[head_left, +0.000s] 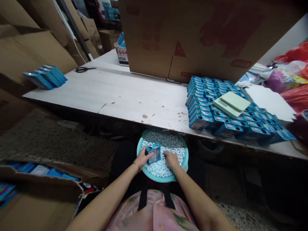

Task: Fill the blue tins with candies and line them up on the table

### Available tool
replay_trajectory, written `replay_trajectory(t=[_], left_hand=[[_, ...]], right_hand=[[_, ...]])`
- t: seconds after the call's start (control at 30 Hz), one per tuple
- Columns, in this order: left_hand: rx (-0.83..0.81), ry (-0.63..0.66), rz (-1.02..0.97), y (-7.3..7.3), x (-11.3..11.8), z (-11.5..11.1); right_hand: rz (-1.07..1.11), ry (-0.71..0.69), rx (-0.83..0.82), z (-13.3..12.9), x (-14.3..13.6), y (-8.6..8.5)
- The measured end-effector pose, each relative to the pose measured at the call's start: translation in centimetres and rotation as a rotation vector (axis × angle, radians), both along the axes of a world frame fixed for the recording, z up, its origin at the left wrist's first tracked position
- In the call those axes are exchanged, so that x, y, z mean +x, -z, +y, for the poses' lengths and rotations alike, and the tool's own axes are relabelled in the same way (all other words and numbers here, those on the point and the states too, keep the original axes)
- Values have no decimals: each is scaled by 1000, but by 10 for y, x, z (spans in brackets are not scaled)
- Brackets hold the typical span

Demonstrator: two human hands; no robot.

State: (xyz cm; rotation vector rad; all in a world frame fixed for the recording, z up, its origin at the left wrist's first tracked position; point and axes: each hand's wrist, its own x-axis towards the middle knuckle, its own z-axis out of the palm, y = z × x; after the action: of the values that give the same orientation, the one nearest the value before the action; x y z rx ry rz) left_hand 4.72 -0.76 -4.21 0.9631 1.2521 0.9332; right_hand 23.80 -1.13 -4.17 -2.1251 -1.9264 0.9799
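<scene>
White pellets (158, 170) fill the turquoise basin (166, 180) at six o'clock in our view. At its three o'clock, our right hand (171, 160) curls, fingertips down at the pellets; we cannot tell whether it grips any. At nine o'clock, our left hand (142, 157) pinches a blue box (154, 154), thumb in front, other fingers hidden behind; its print is too small to read.

I count one left hand (141, 158) and one right hand (171, 160), one held blue box (154, 153), and one basin (157, 178) with white pellets (158, 168), too many for counting. On the counter (120, 93) there are one pair of scissors (83, 69), one green scale (231, 104), about four blue boxes (47, 77) at the left corner, and dozens of blue boxes along the right end.
</scene>
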Motion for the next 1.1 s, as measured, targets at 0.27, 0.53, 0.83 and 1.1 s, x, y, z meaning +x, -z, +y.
replay_trajectory(t=[0.27, 0.53, 0.83, 1.1], left_hand=[[283, 24, 225, -38, -39, -4], [434, 173, 638, -37, -25, -3], [547, 279, 728, -37, -7, -6], [596, 297, 807, -49, -14, -9]], right_hand=[[54, -118, 69, 5, 41, -14], [-56, -361, 157, 5, 45, -115], [-432, -469, 122, -2, 11, -164], [-254, -369, 49, -12, 45, -142]])
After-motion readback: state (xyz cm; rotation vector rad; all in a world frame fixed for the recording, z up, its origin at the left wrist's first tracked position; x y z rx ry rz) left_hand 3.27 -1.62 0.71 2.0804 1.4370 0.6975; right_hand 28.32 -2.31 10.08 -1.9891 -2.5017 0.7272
